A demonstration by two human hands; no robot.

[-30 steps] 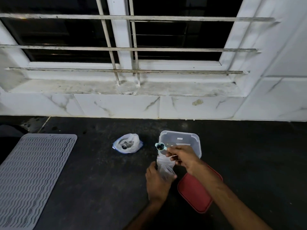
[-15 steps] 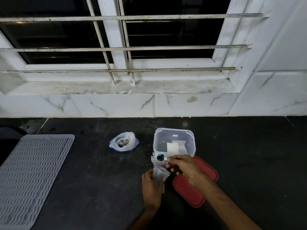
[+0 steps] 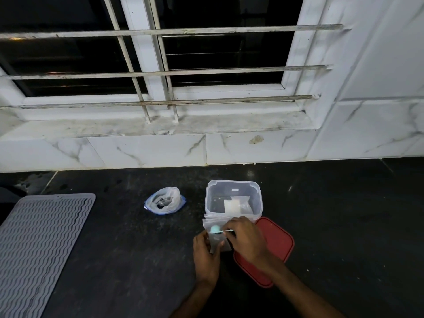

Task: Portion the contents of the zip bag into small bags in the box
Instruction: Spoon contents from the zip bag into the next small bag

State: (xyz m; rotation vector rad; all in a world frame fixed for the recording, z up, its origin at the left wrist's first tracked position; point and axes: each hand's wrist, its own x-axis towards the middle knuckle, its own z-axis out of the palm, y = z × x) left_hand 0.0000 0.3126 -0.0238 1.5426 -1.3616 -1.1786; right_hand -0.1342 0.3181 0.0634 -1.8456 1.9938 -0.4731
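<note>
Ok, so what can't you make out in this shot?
All head view.
- small bag: fill covered by left hand and right hand.
- scoop: bowl turned away, load unseen.
- zip bag: dark bits, too small to name.
- box: pale packets inside, count blurred by its cloudy wall.
- mat: cut off by the left edge.

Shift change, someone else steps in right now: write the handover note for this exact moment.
Left hand holds a small bag in front of the box.
Right hand pinches the teal spoon, bowl over that bag.
Zip bag, contents inside, sits left of the box; red lid right of it.
Done: some bags lie in the box.
Left: finish this fill, box it, repeat.
</note>
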